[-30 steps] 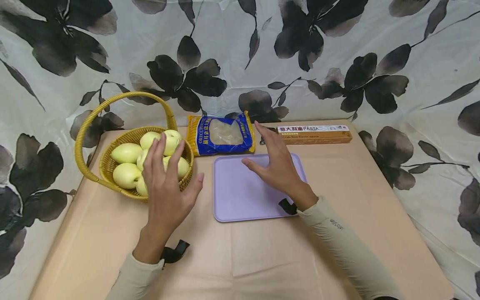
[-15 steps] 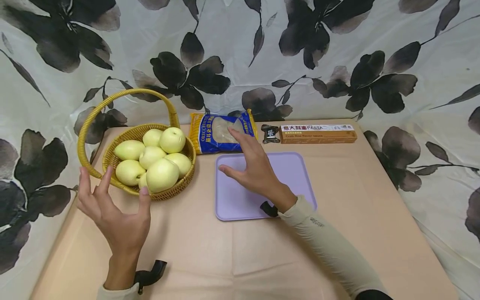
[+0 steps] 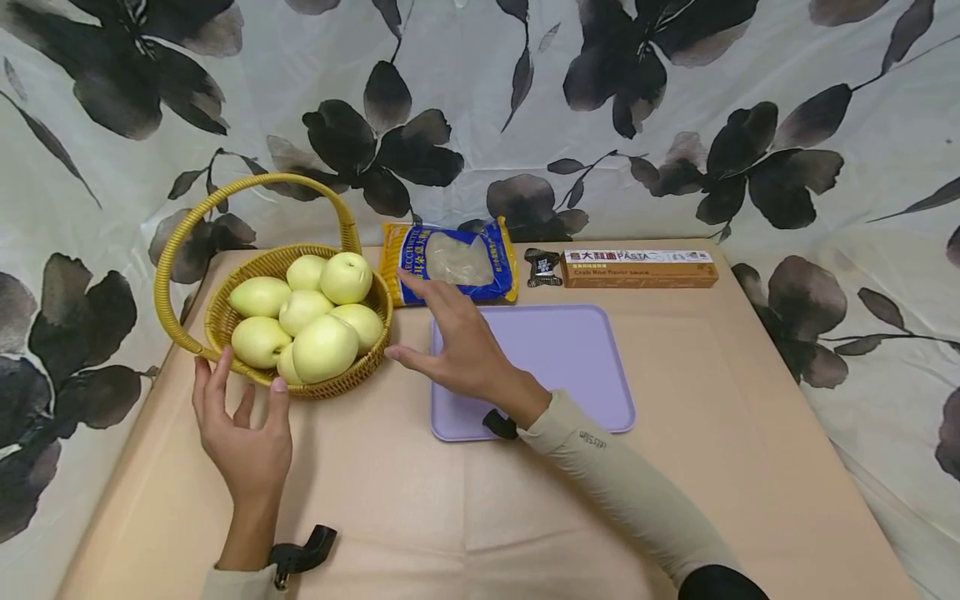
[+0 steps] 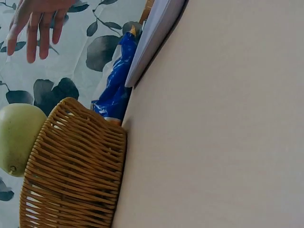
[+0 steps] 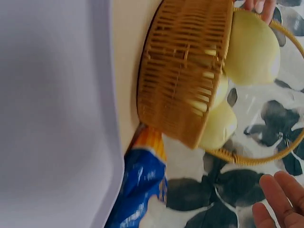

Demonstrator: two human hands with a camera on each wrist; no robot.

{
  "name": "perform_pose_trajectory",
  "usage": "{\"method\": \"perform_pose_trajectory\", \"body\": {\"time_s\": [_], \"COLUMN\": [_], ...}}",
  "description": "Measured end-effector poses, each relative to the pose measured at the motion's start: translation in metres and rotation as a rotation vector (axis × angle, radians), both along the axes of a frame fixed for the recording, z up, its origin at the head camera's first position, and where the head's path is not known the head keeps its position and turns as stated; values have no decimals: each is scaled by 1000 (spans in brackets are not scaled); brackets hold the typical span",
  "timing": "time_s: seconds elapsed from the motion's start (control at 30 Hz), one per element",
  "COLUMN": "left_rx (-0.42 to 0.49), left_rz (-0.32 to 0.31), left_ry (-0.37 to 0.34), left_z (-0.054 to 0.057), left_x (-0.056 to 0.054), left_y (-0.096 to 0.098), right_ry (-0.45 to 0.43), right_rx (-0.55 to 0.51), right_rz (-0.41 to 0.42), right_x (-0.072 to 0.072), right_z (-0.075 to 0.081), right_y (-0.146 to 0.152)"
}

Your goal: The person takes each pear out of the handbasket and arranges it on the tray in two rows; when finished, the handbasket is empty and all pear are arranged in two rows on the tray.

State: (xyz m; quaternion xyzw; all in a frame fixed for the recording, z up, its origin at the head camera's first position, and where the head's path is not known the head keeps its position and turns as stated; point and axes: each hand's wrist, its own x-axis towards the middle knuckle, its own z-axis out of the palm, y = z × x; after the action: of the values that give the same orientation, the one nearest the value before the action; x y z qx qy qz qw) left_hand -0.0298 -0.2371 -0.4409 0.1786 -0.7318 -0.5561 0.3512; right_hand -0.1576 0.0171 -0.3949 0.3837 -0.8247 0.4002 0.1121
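A yellow woven basket (image 3: 348,379) with a tall arched handle (image 3: 333,204) stands at the left of the table, piled with several pale green pears (image 3: 325,348). At the basket's near left side is my left hand (image 3: 247,454), fingers raised and spread close to the rim; whether they touch it I cannot tell. My right hand (image 3: 461,350) hovers over the left part of the lilac tray (image 3: 555,367), thumb and fingers apart, pointing at the basket's right side. Its palm holds nothing. In the right wrist view, left-hand fingertips (image 5: 266,8) show behind a pear.
Behind the tray lies a blue and yellow pasta bag (image 3: 459,262). To its right are a small black packet (image 3: 543,267) and a long brown pasta box (image 3: 639,269). A floral cloth (image 3: 465,100) hangs along the table's back edge.
My left hand has drawn back from above the pears to the basket's near left side. My right hand has moved left across the tray toward the basket. The basket stays in place.
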Motion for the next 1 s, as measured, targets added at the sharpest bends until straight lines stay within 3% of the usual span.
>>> {"method": "perform_pose_trajectory", "body": {"time_s": [0.2,0.33,0.63,1.0], "left_rx": [185,216,342,517], "left_rz": [-73,-85,-96,-141], "left_ry": [43,31,-65,-24], "left_z": [-7,-11,-17,-15], "left_x": [-5,-6,-3,-4], "left_y": [-2,-3,-6,-5], "right_ry": [-19,-39,-74,-110], "right_rx": [88,157,235,248], "right_rz": [40,72,148,161], "right_x": [2,4,2,-5], "right_z": [-1,-2,-5,-8], "right_y": [-24,-40,-68,-85]}}
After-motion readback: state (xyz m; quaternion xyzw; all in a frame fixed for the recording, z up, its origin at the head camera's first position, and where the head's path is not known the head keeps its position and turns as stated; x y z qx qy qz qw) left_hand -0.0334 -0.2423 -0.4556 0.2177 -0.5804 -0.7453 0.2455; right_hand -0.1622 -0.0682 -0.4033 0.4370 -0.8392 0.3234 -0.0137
